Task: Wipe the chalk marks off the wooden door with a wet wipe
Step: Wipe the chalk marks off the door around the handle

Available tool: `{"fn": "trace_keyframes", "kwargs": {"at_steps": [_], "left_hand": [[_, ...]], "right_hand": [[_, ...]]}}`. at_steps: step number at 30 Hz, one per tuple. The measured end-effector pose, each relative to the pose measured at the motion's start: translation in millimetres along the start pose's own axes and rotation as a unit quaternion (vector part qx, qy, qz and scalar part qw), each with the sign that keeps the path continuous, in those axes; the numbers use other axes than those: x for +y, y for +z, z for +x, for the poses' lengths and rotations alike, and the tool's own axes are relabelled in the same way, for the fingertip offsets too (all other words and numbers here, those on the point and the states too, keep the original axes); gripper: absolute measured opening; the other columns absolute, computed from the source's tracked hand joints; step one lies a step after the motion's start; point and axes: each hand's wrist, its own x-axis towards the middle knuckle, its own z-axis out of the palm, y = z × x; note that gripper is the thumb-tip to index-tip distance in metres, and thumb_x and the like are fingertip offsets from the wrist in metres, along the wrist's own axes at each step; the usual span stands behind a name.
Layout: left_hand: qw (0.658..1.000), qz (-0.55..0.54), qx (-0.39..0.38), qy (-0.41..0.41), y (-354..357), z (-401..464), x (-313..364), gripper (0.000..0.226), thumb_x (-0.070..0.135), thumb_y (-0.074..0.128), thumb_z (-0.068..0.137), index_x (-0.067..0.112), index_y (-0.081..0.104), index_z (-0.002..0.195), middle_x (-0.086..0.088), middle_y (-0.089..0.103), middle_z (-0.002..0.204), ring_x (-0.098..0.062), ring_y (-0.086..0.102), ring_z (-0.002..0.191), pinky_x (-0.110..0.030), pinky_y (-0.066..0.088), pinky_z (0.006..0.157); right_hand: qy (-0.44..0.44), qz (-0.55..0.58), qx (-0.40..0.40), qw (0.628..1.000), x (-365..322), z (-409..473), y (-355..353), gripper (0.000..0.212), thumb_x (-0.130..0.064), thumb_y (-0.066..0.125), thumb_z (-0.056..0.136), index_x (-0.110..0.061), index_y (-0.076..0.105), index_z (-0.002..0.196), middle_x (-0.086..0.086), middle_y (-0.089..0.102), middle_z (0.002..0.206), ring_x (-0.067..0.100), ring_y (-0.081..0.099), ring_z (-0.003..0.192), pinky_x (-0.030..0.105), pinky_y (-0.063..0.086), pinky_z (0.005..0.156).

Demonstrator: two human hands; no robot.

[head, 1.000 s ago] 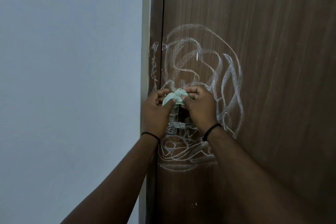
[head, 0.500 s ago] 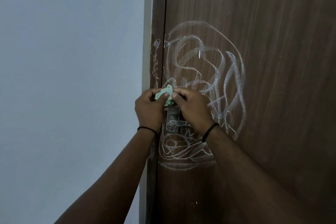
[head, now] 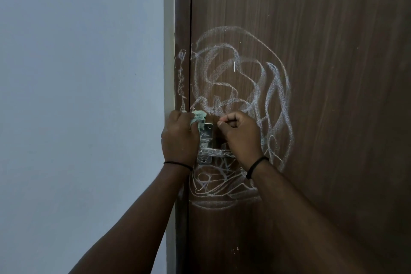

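White chalk marks (head: 240, 87) loop in a big scribble across the dark wooden door (head: 333, 73), above and below the metal handle (head: 208, 147). More chalk runs down the door frame (head: 182, 78). My left hand (head: 179, 138) grips a crumpled pale green wet wipe (head: 198, 119) at the door's left edge, just above the handle plate. My right hand (head: 241, 138) hovers to the right of it with fingers curled in, nothing visible in it, covering part of the handle.
A pale blue-white wall (head: 82, 107) fills the left half of the view, next to the frame. Both wrists wear thin black bands. The door surface to the right of the scribble is bare wood.
The hands have come apart. The wipe was held between both hands; now only the left hand holds it, shifted left toward the frame, and the right hand has drawn back to the right.
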Motion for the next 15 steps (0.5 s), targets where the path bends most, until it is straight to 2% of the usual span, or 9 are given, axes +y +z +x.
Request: {"fn": "trace_keyframes", "kwargs": {"at_steps": [4, 7, 10, 15], "left_hand": [[0.999, 0.034, -0.025, 0.015, 16, 5, 0, 0.002, -0.004, 0.067, 0.082, -0.002, 0.067, 0.083, -0.019, 0.058, 0.084, -0.035, 0.057, 0.066, -0.028, 0.036, 0.059], [0.999, 0.035, -0.023, -0.009, 22, -15, -9, 0.008, -0.003, 0.066, 0.085, 0.001, 0.071, 0.090, -0.017, 0.061, 0.085, -0.031, 0.059, 0.067, -0.025, 0.036, 0.063], [0.997, 0.021, -0.040, -0.057, 21, -34, -19, 0.007, -0.004, 0.065, 0.084, 0.000, 0.069, 0.079, -0.017, 0.059, 0.080, -0.034, 0.058, 0.068, -0.026, 0.035, 0.063], [0.998, -0.020, -0.022, -0.056, 23, -8, -19, 0.008, 0.002, 0.071, 0.082, 0.006, 0.076, 0.086, -0.011, 0.066, 0.084, -0.024, 0.060, 0.076, -0.021, 0.036, 0.067]], "right_hand": [[-0.017, -0.001, 0.013, 1.000, 2, -2, -10, 0.007, -0.009, 0.068, 0.090, -0.016, 0.068, 0.086, -0.001, 0.068, 0.080, 0.013, 0.064, 0.073, 0.025, 0.055, 0.066], [-0.018, -0.001, 0.013, 1.000, 7, -2, -17, 0.006, -0.009, 0.067, 0.090, -0.014, 0.068, 0.086, 0.000, 0.068, 0.078, 0.017, 0.066, 0.075, 0.025, 0.054, 0.067], [-0.010, -0.006, 0.000, 1.000, 13, -6, -17, 0.006, -0.010, 0.066, 0.091, -0.014, 0.068, 0.087, -0.002, 0.066, 0.075, 0.015, 0.063, 0.072, 0.021, 0.050, 0.065], [-0.014, -0.002, 0.003, 1.000, 10, -7, -6, 0.004, -0.012, 0.067, 0.091, -0.015, 0.068, 0.088, -0.003, 0.065, 0.077, 0.014, 0.062, 0.071, 0.028, 0.054, 0.067]]}}
